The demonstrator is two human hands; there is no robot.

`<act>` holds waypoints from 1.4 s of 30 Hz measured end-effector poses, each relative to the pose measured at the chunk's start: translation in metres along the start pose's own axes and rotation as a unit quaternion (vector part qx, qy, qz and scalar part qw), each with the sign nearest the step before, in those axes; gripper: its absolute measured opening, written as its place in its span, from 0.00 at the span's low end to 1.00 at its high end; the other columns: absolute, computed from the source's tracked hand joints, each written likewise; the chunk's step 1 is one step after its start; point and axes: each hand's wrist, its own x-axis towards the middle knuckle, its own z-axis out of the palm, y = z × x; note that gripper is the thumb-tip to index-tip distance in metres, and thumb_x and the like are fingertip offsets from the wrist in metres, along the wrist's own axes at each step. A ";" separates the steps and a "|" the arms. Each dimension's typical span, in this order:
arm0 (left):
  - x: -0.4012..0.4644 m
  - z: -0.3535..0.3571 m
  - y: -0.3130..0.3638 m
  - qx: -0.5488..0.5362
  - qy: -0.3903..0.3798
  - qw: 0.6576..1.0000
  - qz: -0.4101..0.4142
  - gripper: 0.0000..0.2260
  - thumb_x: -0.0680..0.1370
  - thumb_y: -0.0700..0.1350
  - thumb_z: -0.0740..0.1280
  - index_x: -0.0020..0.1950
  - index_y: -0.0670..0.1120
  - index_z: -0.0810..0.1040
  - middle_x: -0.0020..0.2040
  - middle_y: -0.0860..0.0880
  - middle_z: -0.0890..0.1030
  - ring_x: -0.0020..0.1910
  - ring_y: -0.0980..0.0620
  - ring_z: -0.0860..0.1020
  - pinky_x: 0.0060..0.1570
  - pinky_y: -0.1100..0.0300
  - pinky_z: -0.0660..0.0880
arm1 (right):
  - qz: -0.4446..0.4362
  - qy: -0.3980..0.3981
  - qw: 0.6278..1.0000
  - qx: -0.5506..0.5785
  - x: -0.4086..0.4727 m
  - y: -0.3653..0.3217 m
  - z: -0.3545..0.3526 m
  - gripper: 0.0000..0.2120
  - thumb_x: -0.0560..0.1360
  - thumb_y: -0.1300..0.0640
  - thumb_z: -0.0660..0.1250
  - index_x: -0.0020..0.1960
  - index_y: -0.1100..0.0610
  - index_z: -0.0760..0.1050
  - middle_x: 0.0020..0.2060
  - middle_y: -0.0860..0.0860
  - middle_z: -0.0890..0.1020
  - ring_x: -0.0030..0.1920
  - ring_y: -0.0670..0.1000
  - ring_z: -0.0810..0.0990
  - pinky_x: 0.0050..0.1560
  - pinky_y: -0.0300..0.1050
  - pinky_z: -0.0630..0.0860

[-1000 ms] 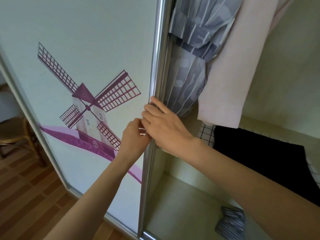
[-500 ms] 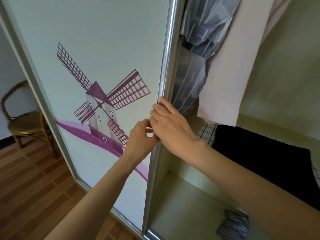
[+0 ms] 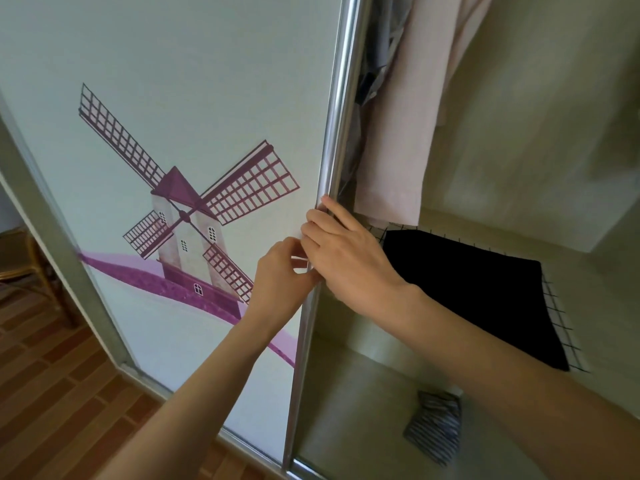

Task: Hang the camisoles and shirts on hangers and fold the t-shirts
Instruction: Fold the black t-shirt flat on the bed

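Observation:
Both my hands are on the chrome edge (image 3: 337, 109) of a sliding wardrobe door (image 3: 194, 81) printed with a purple windmill. My left hand (image 3: 282, 268) grips the edge from the door's front side, fingers curled. My right hand (image 3: 341, 252) curls its fingers round the same edge from the wardrobe side, just above the left. Inside the wardrobe hang a pale pink shirt (image 3: 405, 140) and a grey striped garment (image 3: 375, 67), mostly hidden behind the door edge. A folded black garment (image 3: 485, 292) lies on a checked cloth (image 3: 554, 306) on the shelf.
A small striped folded cloth (image 3: 436, 424) lies on the wardrobe floor at lower right. A wicker chair (image 3: 24, 261) stands at far left behind the door. Wood flooring (image 3: 62, 403) runs along the door's bottom track (image 3: 242, 441).
The door edge has slid to the right together with both hands, covering more of the grey striped garment and narrowing the opening.

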 end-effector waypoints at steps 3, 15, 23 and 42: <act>-0.008 0.010 0.008 -0.006 -0.007 1.000 0.015 0.14 0.77 0.41 0.70 0.63 0.43 0.76 0.58 0.47 0.80 0.47 0.57 0.75 0.42 0.75 0.66 | 0.004 0.000 1.000 0.006 -0.018 0.007 -0.005 0.18 0.65 0.61 0.79 0.54 0.63 0.83 0.54 0.60 0.83 0.64 0.60 0.76 0.73 0.60 0.63; -0.038 0.050 0.044 -0.033 -0.053 0.997 0.041 0.11 0.78 0.44 0.69 0.60 0.44 0.78 0.49 0.54 0.77 0.45 0.58 0.76 0.46 0.69 0.69 | 0.028 -0.012 0.999 -0.017 -0.083 0.032 -0.025 0.14 0.70 0.63 0.74 0.55 0.65 0.82 0.54 0.60 0.82 0.63 0.59 0.76 0.73 0.60 0.64; -0.058 0.081 0.070 -0.047 -0.086 0.993 0.065 0.11 0.78 0.44 0.69 0.59 0.45 0.79 0.53 0.50 0.82 0.46 0.57 0.77 0.52 0.64 0.72 | 0.062 -0.012 0.998 -0.021 -0.131 0.048 -0.037 0.14 0.71 0.64 0.73 0.56 0.64 0.81 0.54 0.59 0.82 0.63 0.59 0.77 0.73 0.60 0.65; -0.106 0.160 0.131 -0.094 -0.212 0.963 0.136 0.10 0.79 0.44 0.68 0.59 0.46 0.80 0.52 0.50 0.83 0.44 0.59 0.77 0.43 0.77 0.67 | 0.145 0.053 0.985 -0.080 -0.248 0.091 -0.052 0.05 0.74 0.66 0.69 0.49 0.65 0.82 0.50 0.58 0.83 0.62 0.55 0.70 0.77 0.51 0.49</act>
